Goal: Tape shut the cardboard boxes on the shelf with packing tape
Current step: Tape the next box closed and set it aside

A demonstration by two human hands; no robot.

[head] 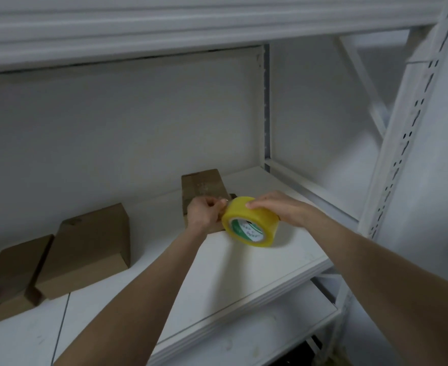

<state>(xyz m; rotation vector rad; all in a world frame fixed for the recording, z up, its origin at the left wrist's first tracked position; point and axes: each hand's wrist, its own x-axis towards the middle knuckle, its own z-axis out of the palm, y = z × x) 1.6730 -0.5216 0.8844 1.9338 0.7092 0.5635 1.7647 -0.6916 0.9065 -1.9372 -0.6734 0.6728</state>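
A yellow roll of packing tape (251,220) hangs over the white shelf (217,273), gripped from above by my right hand (275,207). My left hand (204,211) pinches the loose tape end at the roll's left side. Right behind both hands lies a small cardboard box (204,184), its near part hidden by my left hand. A larger closed cardboard box (90,249) stands further left on the shelf. Two more cardboard boxes (11,276) sit at the left edge.
A white upper shelf (164,27) hangs low overhead. A perforated white upright (407,143) and a diagonal brace (362,83) bound the right side. A lower shelf (257,336) shows beneath. The white wall closes the back.
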